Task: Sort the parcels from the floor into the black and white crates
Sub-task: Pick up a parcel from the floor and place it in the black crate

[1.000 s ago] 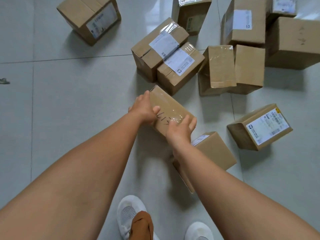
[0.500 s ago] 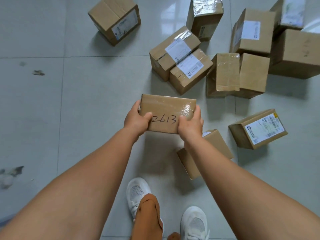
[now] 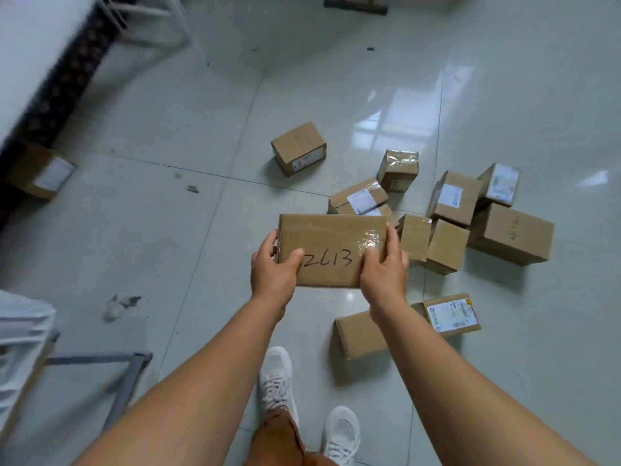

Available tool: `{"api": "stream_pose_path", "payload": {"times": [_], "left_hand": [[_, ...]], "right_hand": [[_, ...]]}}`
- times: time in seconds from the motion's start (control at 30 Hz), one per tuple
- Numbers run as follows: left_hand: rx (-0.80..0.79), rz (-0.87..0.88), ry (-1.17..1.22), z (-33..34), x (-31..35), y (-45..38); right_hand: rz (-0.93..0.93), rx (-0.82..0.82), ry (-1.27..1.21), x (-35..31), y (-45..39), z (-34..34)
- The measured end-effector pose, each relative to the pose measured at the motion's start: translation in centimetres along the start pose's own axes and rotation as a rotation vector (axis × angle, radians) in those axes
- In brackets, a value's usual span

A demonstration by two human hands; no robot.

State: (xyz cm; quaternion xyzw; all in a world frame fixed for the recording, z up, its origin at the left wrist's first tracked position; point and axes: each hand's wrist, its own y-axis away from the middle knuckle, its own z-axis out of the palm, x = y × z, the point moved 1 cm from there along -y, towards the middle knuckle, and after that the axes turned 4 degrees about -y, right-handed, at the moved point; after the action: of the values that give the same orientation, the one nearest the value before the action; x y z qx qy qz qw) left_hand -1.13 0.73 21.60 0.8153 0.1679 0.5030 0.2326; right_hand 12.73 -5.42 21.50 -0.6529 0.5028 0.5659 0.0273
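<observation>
Flat cardboard parcel marked "2613" (image 3: 331, 250) is off the floor, held level at centre frame, above the tiles and just left of the heap of other parcels (image 3: 447, 213). Left hand (image 3: 274, 269) grips its left short edge, thumb curled over the top face, fingers wrapped underneath; right hand (image 3: 383, 267) does the same on the right edge. Likely light, judging by the relaxed two-hand hold. Stiff board, should not flex. Glossy tape on the far-right top face looks slick, so keep thumbs on bare cardboard and hold by the short edges. No black or white crate identifiable in view; drop point unknown.
</observation>
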Motion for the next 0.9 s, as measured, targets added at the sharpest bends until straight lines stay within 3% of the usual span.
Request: {"api": "stream_pose_path", "payload": {"times": [0.43, 0.9], "left_hand": [[0.274, 0.126, 0.22, -14.0, 11.5, 13.5], [0.655, 0.176, 0.331, -36.6, 11.0, 24.3]], "right_hand": [[-0.233, -0.138, -0.023, -16.1, 13.9, -2.7], [-0.404, -0.46, -0.151, -23.3, 34.5, 8.0]]}}
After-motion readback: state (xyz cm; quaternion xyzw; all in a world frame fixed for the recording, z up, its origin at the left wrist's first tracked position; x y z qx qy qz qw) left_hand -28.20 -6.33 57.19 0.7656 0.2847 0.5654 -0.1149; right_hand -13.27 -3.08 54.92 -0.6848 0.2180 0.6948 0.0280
